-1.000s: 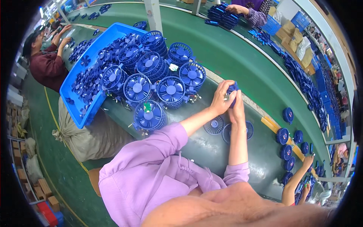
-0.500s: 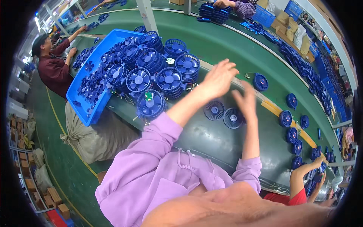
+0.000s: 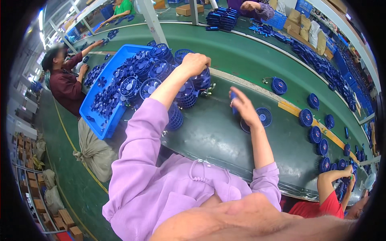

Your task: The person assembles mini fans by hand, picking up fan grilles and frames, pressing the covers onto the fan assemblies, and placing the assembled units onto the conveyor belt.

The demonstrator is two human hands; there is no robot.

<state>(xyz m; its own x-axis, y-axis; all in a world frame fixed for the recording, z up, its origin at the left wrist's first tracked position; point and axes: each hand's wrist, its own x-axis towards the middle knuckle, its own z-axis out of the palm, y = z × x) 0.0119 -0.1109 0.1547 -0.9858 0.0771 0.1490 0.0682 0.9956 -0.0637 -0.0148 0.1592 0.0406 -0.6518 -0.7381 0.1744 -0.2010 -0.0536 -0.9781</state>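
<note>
My left hand (image 3: 195, 64) reaches to the upper right of the pile, its fingers curled over the top of a blue fan housing (image 3: 202, 80). Stacked round it are several round, slatted fan housings, some with blades showing, such as one fan (image 3: 150, 87). Over the bench, my right hand (image 3: 244, 108) pinches a small dark-blue piece (image 3: 233, 102), seen nearly edge-on; its exact kind is unclear. Beneath that hand lies a round blue fan grille (image 3: 263, 117), next to a second grille (image 3: 244, 127) mostly hidden by the fingers.
A blue tray (image 3: 91, 119) of loose fan blades stands left of the stack, near a tied sack (image 3: 94, 154). Fan units (image 3: 305, 117) line the belt (image 3: 249, 60) at right. A co-worker in dark red (image 3: 66, 86) works at left; a red-sleeved arm (image 3: 333, 188) is at right.
My left hand has moved left and away from me onto the stacked housings. My right hand has shifted left over the grilles and now shows a blue piece in its fingers.
</note>
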